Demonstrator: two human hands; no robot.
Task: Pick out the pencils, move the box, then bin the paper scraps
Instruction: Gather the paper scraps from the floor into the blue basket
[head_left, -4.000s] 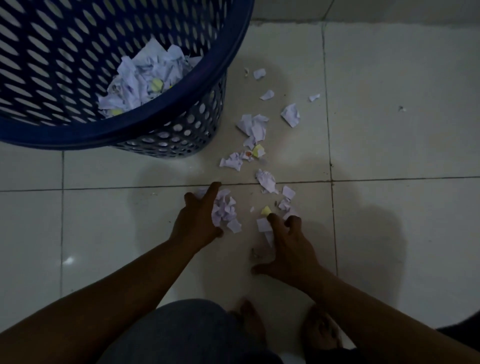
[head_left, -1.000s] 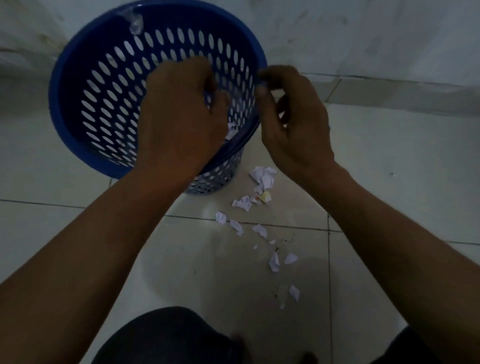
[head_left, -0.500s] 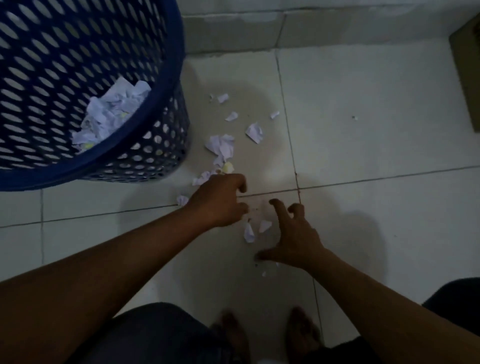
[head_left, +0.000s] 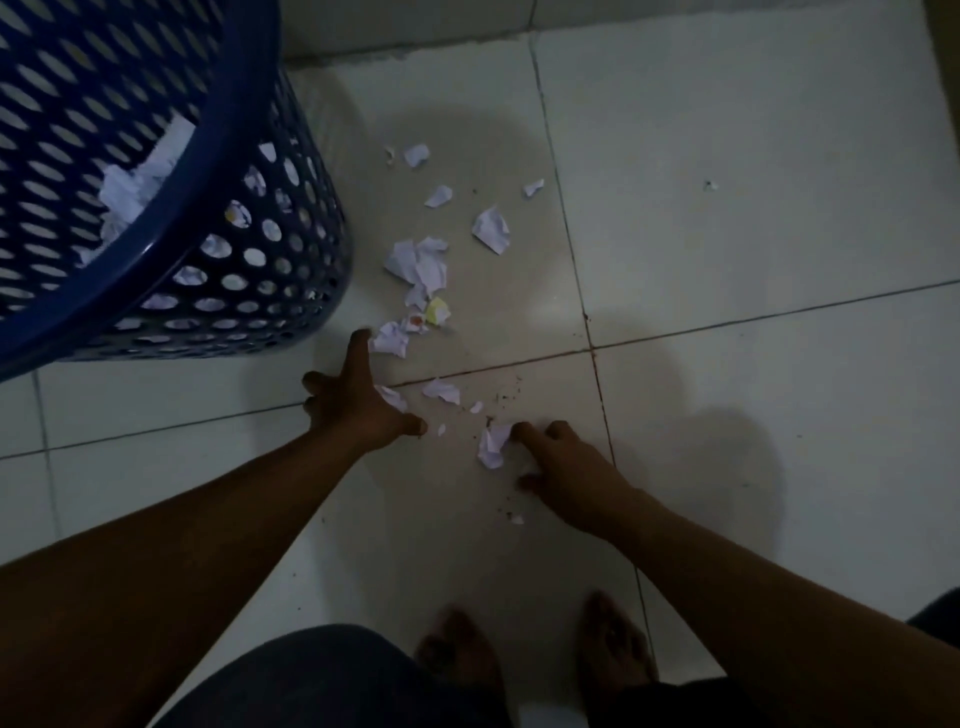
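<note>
Left hand (head_left: 358, 405) splayed; right hand (head_left: 563, 465) against scrap (head_left: 492, 446)

no readable text — none on the basket (head_left: 249, 171), none on the paper scraps (head_left: 423, 265)

forearms (head_left: 208, 545) bare | feet (head_left: 457, 660) bare | dark garment (head_left: 332, 680) over knee

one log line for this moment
phase: gathering scraps | left hand: spread on floor | right hand: touching scrap | blue basket: holds scraps
</note>
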